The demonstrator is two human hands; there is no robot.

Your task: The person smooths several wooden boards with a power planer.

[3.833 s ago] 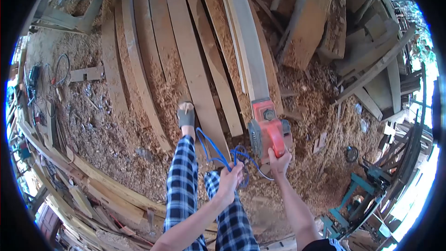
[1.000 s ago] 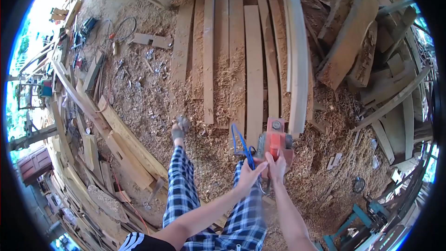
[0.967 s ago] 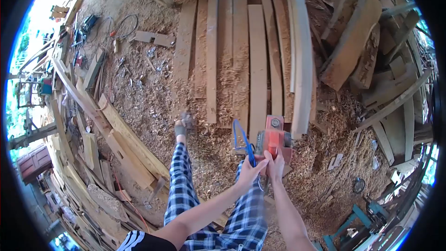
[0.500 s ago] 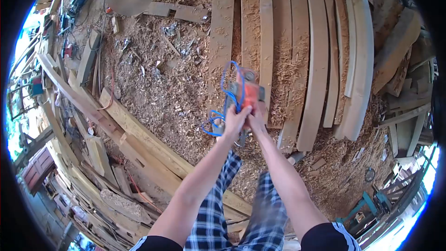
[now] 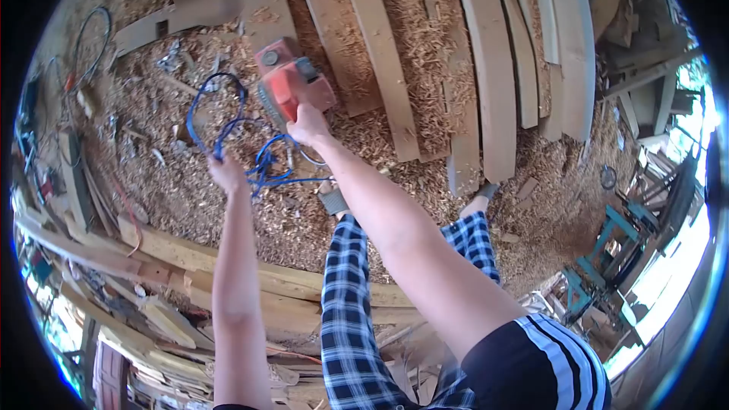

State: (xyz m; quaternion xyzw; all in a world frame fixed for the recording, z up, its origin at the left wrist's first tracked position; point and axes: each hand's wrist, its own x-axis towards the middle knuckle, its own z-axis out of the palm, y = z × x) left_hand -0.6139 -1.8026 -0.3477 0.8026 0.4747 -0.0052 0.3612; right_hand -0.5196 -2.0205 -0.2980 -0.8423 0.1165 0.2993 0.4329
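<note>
An orange-red power planer (image 5: 292, 83) is at the upper middle, above the shavings beside the boards. My right hand (image 5: 309, 125) is wrapped round its orange handle at the near end. To the left, my left hand (image 5: 228, 172) is closed on the blue cord (image 5: 196, 125). The cord loops up from that hand, and more tangled coils lie between my two hands, over the wood shavings.
Long boards (image 5: 486, 68) lie side by side, strewn with shavings. Timbers (image 5: 288, 285) cross behind my legs. A teal metal machine (image 5: 585, 288) stands at lower right. A notched board (image 5: 159, 30) lies at upper left.
My left hand has left the planer and moved left, now gripping the blue cord. The planer, in my right hand, appears farther left and up. The view has turned.
</note>
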